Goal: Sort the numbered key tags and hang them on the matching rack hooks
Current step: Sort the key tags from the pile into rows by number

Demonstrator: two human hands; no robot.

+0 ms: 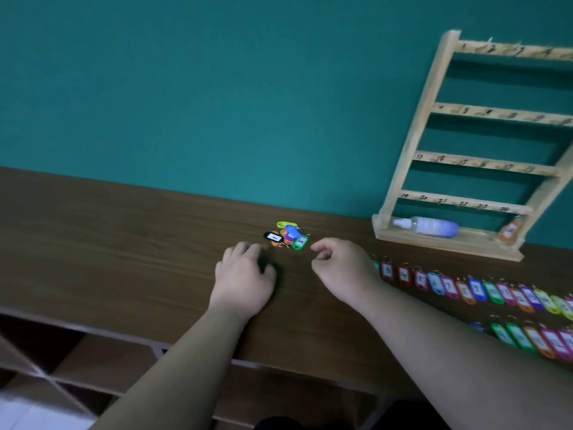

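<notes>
Head view. Ana: Why are both hands so near the small heap of coloured plastic key tags point(286, 235) on the brown wooden surface point(124, 231)?

Ben: I think this heap is what is not yet sorted. The left hand point(245, 274) rests palm down just beside it, with the fingers relaxed and a little apart, holding nothing. The right hand point(341, 268) is on the other side. Its fingers are loosely bent, the thumb is close to the forefinger, and I see no tag between them. So the heap lies just beyond the two hands, easy to pick from.

Ana: And the long lines at the right?

Ben: The two rows of numbered tags point(465, 287) lie flat, labels up, one tag beside the next. Probably they are in number order, so each can be found quickly. The picture is blurred and I cannot read most numbers.

Ana: Is anything on the rack?

Ben: The pale wooden rack with numbered hooks point(483, 164) stands on the surface at the teal wall point(217, 88). One orange tag point(508, 232) seems to hang under the lowest bar, at its right end. A white squeeze bottle point(428, 226) lies in the base. In my judgement the hanging has barely begun.
</notes>
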